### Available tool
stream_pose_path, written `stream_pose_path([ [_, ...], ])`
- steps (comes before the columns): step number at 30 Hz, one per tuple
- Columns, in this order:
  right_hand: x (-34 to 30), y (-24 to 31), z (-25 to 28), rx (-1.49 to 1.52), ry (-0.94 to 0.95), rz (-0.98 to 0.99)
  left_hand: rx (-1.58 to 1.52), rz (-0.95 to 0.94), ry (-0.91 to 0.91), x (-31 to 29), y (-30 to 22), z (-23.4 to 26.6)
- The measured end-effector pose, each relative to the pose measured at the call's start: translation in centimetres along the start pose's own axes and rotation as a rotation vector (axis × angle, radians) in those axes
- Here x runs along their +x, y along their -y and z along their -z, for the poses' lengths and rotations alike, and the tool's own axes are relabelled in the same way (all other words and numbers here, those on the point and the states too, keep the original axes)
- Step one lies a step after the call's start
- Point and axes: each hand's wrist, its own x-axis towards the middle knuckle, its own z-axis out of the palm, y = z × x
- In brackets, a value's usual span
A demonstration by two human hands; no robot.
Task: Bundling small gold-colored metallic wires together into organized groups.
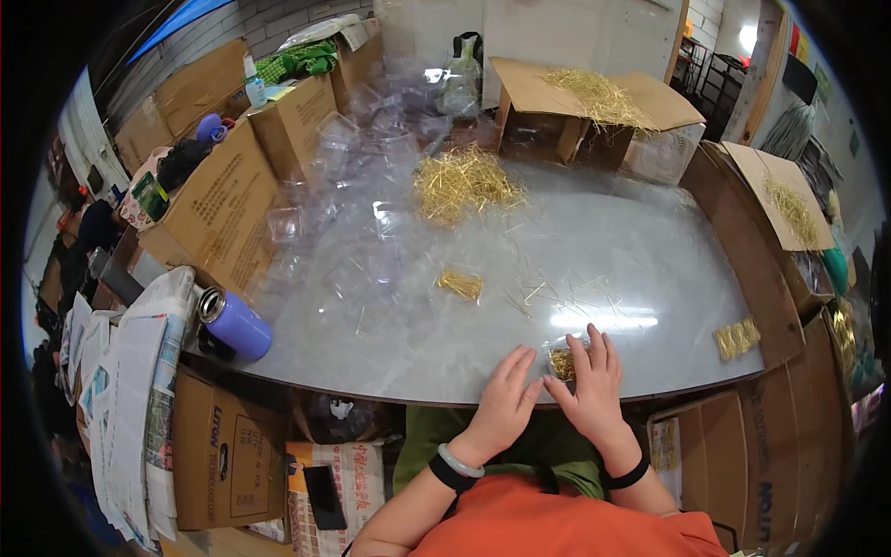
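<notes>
My left hand (506,399) and my right hand (594,385) are at the table's near edge, fingers stretched out. Between them lies a small bunch of thin gold wire pieces (560,363), apparently in a clear box. My right thumb and index finger lie around its right side, and my left fingertips are just left of it. The fingers partly hide the bunch. Farther off sit a small gold bundle (460,285) and a big loose heap of gold wire pieces (464,184). Scattered single pieces (575,295) lie just beyond my hands.
Clear plastic boxes (343,232) cover the table's left side. A purple bottle (234,323) stands at the left edge. Cardboard boxes (218,209) line the left; a cardboard box with gold pieces on its flaps (520,93) stands at the back. Flat gold bundles (736,340) lie at right.
</notes>
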Motion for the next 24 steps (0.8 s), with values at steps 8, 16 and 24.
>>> stream_pose_path([
  [8, -0.6, -4.2, 0.2, 0.501, -0.149, -0.123, 0.458, -0.051, -0.082, 1.0, -1.7, -3.5],
  [16, -1.8, -3.4, 0.9, 0.484, -0.129, -0.097, 0.487, -0.069, -0.015, 1.2, -1.2, -3.3],
  [24, -3.5, -0.5, 1.3, 0.077, 0.020, -0.024, 0.487, -0.151, -0.031, 1.0, -0.8, -4.6],
])
